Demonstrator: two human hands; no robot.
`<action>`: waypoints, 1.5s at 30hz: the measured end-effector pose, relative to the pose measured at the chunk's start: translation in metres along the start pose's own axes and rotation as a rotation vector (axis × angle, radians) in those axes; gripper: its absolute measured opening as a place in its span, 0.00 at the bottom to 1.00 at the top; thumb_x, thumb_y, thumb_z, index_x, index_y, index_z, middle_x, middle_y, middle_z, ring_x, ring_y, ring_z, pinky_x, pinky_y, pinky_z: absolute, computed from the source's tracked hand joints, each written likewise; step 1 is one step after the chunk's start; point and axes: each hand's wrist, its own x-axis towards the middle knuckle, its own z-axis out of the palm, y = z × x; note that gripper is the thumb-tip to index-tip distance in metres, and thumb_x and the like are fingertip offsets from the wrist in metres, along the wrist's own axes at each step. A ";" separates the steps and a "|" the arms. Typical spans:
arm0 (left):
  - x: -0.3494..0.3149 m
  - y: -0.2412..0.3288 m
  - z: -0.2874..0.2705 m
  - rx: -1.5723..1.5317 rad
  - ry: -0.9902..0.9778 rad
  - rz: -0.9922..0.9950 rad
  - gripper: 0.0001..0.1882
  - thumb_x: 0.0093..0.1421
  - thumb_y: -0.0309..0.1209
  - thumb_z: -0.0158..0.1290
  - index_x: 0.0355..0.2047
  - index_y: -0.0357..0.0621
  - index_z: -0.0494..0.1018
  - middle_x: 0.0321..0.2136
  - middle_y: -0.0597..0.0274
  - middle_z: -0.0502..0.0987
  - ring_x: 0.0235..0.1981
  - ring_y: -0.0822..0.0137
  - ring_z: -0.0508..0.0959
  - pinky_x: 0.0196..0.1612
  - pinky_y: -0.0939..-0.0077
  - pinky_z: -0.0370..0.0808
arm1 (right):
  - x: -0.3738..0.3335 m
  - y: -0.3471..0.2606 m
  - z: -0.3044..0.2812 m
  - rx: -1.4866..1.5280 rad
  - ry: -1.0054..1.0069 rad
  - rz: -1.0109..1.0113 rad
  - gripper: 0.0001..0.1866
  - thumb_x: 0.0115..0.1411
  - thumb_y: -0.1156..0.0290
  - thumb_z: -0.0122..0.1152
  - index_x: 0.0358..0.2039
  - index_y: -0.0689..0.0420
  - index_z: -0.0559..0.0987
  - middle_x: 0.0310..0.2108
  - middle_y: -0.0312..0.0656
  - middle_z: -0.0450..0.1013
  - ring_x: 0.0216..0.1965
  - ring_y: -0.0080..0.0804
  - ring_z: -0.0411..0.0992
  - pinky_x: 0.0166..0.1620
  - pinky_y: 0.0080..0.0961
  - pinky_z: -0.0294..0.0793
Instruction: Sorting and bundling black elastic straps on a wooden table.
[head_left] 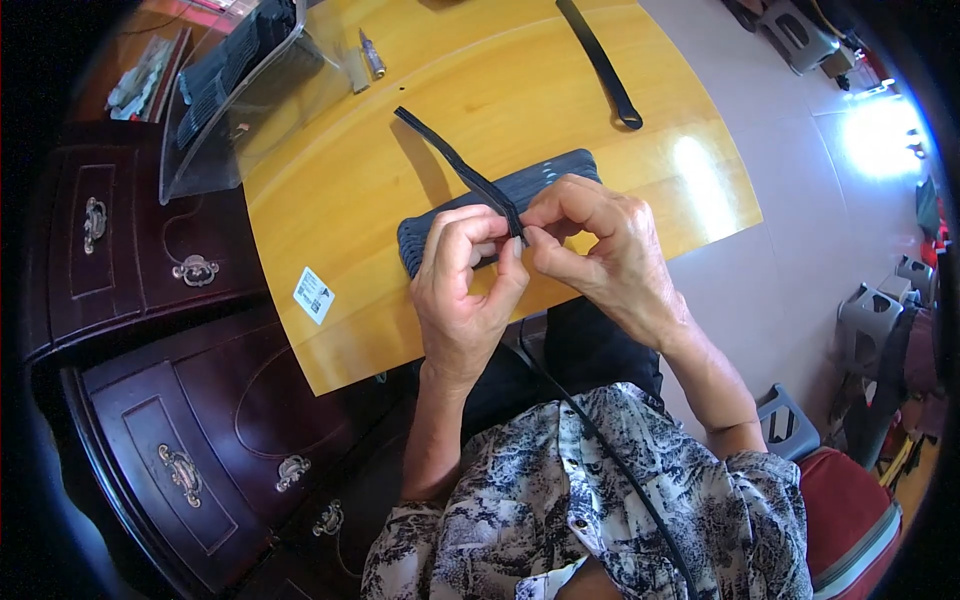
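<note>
A narrow black strap (447, 152) runs slantwise from the upper left down to my fingertips over the table. My left hand (463, 295) pinches it between thumb and fingers near its lower end. Right beside it, my right hand (612, 245) is closed in a pinch at the same end of the strap; the very tip is hidden by fingers. Beneath both hands lies a flat dark grey bundle (560, 168) that looks like several strips side by side, partly covered. Farther off to the right, another black strap (600, 65) with a looped near end rests on the table.
The yellow wooden table (340, 340) carries a white label (314, 295) and a small pen-like tool (372, 55). A clear plastic bin (215, 165) with dark strips stands at left. Dark drawers (200, 400) flank the table; grey stools (868, 325) stand right. A black cable (620, 460) crosses my shirt.
</note>
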 end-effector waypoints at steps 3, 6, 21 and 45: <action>-0.001 -0.001 -0.001 0.004 -0.003 0.005 0.10 0.51 0.15 0.57 0.34 0.35 0.70 0.35 0.57 0.73 0.31 0.68 0.78 0.34 0.77 0.79 | 0.002 0.000 0.001 0.035 -0.027 0.068 0.06 0.52 0.76 0.62 0.28 0.65 0.75 0.27 0.39 0.74 0.30 0.25 0.73 0.35 0.22 0.72; -0.001 -0.001 -0.001 -0.005 -0.006 0.007 0.10 0.51 0.15 0.56 0.34 0.35 0.70 0.35 0.56 0.73 0.31 0.68 0.78 0.35 0.77 0.79 | 0.006 0.006 0.003 0.070 -0.036 0.090 0.07 0.50 0.76 0.63 0.26 0.65 0.75 0.23 0.39 0.72 0.26 0.22 0.72 0.32 0.21 0.72; -0.006 -0.003 -0.016 -0.640 -0.026 -0.232 0.07 0.60 0.16 0.53 0.38 0.33 0.68 0.39 0.62 0.67 0.41 0.77 0.71 0.45 0.84 0.70 | 0.003 -0.003 0.014 -0.038 -0.023 -0.093 0.06 0.51 0.76 0.62 0.26 0.64 0.75 0.22 0.43 0.72 0.23 0.30 0.74 0.26 0.24 0.73; -0.007 -0.011 -0.010 -0.557 0.047 -0.164 0.03 0.62 0.18 0.51 0.36 0.32 0.69 0.39 0.62 0.69 0.38 0.77 0.72 0.44 0.84 0.71 | 0.008 -0.016 0.018 -0.524 -0.083 -0.252 0.08 0.53 0.74 0.61 0.28 0.61 0.70 0.28 0.47 0.71 0.31 0.41 0.74 0.28 0.35 0.73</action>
